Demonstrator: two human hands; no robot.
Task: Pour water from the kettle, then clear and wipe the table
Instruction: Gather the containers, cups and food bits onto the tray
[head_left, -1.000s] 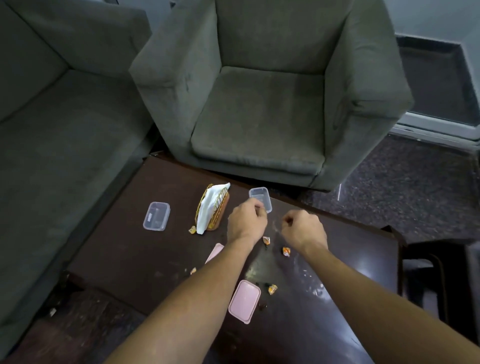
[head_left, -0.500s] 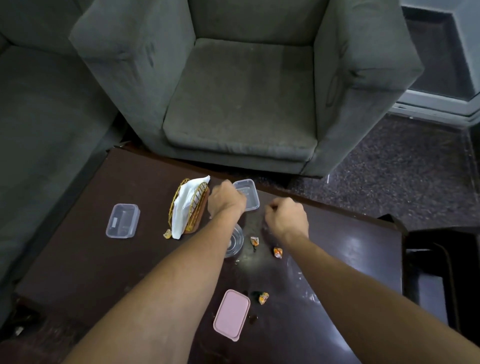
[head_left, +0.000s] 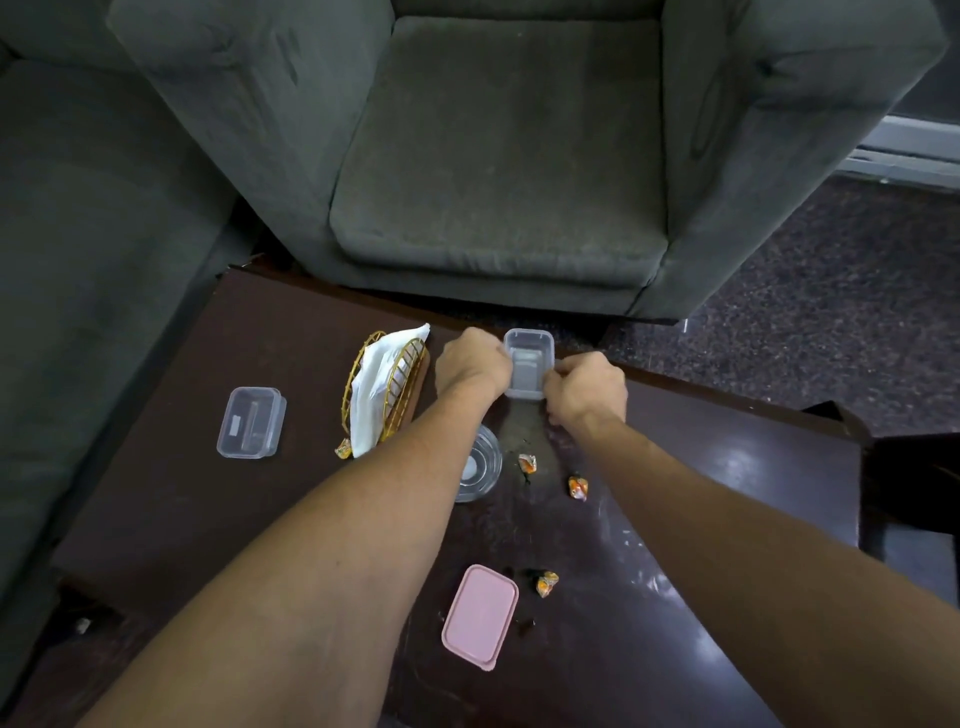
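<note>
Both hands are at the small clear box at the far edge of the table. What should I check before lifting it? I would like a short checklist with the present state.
1. Grip of left hand on box: ok.
2. Grip of right hand on box: ok.
3. Nothing in box to spill: ok, it looks empty.
4. Box well away from edge of table: not ok, it sits close to the far edge.
5. Free way back: not ok, bowl lies under the left forearm.
6. Place of kettle: cannot tell, not in view.
</note>
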